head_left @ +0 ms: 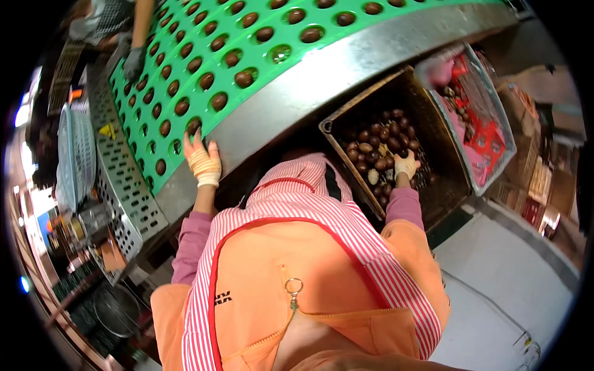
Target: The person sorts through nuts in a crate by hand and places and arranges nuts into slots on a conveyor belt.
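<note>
My left hand [203, 162] wears yellowish bands or tape and lies over the steel edge of a green conveyor [244, 105]. Its fingertips touch a dark brown egg [193, 125] in one of the holes, and the thumb is spread away from the fingers. Inside a worn, dark crate [448, 133] to the right, my right hand [406, 166] reaches down onto a heap of brown eggs [377, 139]. Its fingers look spread among them, with their undersides partly hidden. A paler, cream-coloured piece [373, 177] lies in the heap beside that hand.
Behind the crate stands a grey bin [504, 139] with red and pink bags. Across the conveyor is another person's gloved hand [133, 63]. A perforated metal guard [127, 185] borders the left side, with a pale blue basket [77, 154] beyond it. A wide steel rim [346, 59] edges the conveyor.
</note>
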`<state>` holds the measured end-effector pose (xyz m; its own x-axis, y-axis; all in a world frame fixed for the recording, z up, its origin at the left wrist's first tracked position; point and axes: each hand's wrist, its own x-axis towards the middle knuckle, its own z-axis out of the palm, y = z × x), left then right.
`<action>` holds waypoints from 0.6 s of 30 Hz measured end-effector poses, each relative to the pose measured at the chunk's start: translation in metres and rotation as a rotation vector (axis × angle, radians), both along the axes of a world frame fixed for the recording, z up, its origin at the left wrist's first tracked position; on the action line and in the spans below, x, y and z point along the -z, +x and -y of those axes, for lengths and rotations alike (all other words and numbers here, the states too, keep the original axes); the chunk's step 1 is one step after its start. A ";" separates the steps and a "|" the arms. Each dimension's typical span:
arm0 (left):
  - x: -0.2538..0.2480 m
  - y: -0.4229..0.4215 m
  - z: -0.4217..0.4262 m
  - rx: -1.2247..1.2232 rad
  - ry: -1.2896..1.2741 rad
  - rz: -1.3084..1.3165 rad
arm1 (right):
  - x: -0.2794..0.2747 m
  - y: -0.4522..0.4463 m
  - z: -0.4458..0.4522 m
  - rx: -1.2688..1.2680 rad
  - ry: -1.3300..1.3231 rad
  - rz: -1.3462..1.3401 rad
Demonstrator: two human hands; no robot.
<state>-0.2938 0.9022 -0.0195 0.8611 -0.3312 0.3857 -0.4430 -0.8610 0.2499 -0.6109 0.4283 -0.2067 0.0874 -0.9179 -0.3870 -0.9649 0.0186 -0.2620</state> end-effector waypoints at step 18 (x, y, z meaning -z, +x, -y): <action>-0.002 -0.006 0.000 -0.065 -0.236 -0.050 | -0.286 0.292 -0.116 -0.972 0.316 1.016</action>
<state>-0.3000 0.9022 -0.0177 0.8977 -0.1799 0.4021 -0.3703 -0.8026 0.4676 -0.3187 0.5441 0.0795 0.9732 -0.2244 0.0495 -0.0304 -0.3395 -0.9401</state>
